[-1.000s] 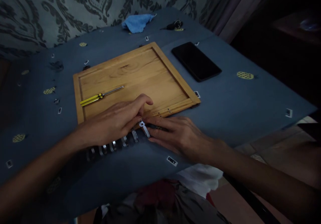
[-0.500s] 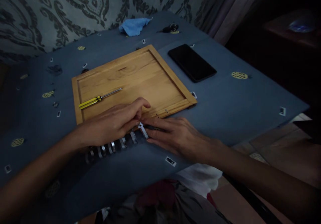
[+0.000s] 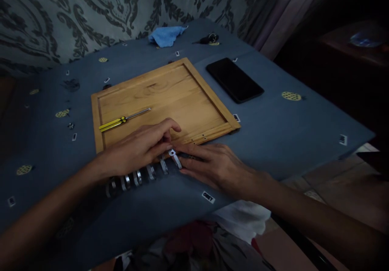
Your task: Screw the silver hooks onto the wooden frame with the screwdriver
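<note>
Head view, lower centre of frame: left hand (image 3: 136,151) palm down, fingers bent, tips bunched at a small metal clip (image 3: 175,158); cannot tell whether pinched or only touched. Right hand (image 3: 212,165) flat and open just right of it, fingers stretched out, tips pressing a dark strip (image 3: 190,156) beside the clip. Clip at the right end of a row of metal clips (image 3: 136,178), lying on the blue-covered table (image 3: 273,129) just below the near edge of the wooden tray (image 3: 188,97). On the tray, left of centre, a yellow-handled screwdriver (image 3: 121,120). Right of the tray, a black phone (image 3: 234,80); top centre, a crumpled blue rag (image 3: 166,35).
</note>
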### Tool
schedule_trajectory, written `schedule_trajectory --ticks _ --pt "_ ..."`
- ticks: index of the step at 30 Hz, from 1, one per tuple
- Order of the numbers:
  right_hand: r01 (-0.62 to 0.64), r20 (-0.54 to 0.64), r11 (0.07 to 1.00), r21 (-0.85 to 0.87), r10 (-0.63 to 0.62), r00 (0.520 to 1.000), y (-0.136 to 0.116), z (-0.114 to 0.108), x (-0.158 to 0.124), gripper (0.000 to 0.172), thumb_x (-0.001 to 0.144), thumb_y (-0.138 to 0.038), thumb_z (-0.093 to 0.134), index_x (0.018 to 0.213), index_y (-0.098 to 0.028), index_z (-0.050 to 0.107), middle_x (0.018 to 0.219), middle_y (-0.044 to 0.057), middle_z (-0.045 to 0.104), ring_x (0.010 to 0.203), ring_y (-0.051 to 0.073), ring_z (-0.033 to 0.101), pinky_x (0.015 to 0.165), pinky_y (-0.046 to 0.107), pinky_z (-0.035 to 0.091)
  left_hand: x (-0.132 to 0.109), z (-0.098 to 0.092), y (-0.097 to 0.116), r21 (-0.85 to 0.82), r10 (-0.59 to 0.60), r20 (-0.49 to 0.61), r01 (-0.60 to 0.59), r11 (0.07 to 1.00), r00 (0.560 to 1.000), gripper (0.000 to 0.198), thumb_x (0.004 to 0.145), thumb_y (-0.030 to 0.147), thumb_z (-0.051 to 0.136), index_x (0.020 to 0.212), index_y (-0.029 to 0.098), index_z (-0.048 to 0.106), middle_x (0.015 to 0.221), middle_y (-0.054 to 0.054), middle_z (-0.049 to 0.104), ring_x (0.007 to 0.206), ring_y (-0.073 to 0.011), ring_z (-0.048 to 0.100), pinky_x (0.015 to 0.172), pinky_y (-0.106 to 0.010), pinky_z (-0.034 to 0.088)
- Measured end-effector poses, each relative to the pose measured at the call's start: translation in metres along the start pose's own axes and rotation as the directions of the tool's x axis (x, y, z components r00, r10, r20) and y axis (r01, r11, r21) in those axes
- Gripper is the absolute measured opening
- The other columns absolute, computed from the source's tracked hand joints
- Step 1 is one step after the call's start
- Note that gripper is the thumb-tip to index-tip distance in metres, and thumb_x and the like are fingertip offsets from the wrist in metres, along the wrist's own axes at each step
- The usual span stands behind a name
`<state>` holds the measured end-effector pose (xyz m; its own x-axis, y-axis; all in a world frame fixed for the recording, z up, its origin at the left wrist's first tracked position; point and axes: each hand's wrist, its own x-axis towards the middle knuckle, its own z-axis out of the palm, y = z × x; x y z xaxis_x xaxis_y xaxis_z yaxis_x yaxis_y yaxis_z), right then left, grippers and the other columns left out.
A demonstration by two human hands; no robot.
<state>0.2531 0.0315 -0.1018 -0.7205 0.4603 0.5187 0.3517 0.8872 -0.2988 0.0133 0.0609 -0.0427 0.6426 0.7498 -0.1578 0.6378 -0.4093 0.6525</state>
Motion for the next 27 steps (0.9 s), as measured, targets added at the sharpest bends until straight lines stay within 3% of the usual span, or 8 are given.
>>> schedule_trajectory --ticks 5,8,12,18,27 --pt "-0.006 -0.012 1.0 0.015 0.006 1.0 -0.001 -0.001 0.0 0.021 0.106 -0.024 0.055 0.109 -0.015 0.074 0.126 0.011 0.076 0.088 0.017 0.079 0.072 0.031 0.066 -0.009 -0.003 0.004 0.023 -0.004 -0.111 0.007 1.0 0.994 0.025 0.105 0.029 0.047 0.129 0.025 0.054 0.099 0.001 0.067 0.09 -0.0155 0.065 0.078 -0.025 0.047" --pt "-0.004 -0.006 1.0 0.007 0.004 1.0 -0.001 -0.001 0.0 0.021 0.106 -0.023 0.055 0.11 -0.016 0.074 0.126 0.011 0.077 0.088 0.017 0.079 0.072 0.029 0.066 -0.012 -0.001 0.006 0.027 0.053 -0.144 -0.05 0.998 0.988 0.018 0.104 0.026 0.051 0.12 0.023 0.059 0.101 0.001 0.068 0.092 -0.0148 0.065 0.081 -0.025 0.048" --pt "0.015 -0.035 1.0 -0.01 -0.015 0.999 0.0 0.0 -0.001 0.022 0.106 -0.024 0.055 0.105 -0.014 0.075 0.124 0.012 0.077 0.086 0.018 0.079 0.07 0.03 0.066 -0.01 0.004 0.009 0.069 0.104 -0.108 -0.097 0.993 0.989 0.008 0.103 0.023 0.057 0.108 0.02 0.063 0.101 0.0 0.067 0.093 -0.0147 0.064 0.081 -0.025 0.047" --pt "-0.001 -0.011 1.0 -0.024 0.001 1.0 0.0 0.0 0.0 0.024 0.107 -0.026 0.054 0.102 -0.016 0.076 0.124 0.01 0.077 0.087 0.017 0.079 0.072 0.03 0.068 -0.006 0.011 0.01 0.195 0.097 -0.109 -0.074 0.978 0.989 0.008 0.103 0.023 0.058 0.1 0.018 0.064 0.093 -0.001 0.064 0.088 -0.0169 0.062 0.075 -0.028 0.043" --pt "-0.015 0.028 1.0 -0.017 0.016 0.999 0.0 -0.001 -0.002 0.023 0.106 -0.026 0.056 0.107 -0.016 0.076 0.132 0.012 0.074 0.096 0.02 0.08 0.08 0.032 0.069 -0.007 0.012 0.008 0.158 0.071 -0.102 -0.054 0.986 0.992 0.011 0.102 0.015 0.056 0.103 0.018 0.066 0.094 0.0 0.065 0.09 -0.0166 0.063 0.076 -0.028 0.044"
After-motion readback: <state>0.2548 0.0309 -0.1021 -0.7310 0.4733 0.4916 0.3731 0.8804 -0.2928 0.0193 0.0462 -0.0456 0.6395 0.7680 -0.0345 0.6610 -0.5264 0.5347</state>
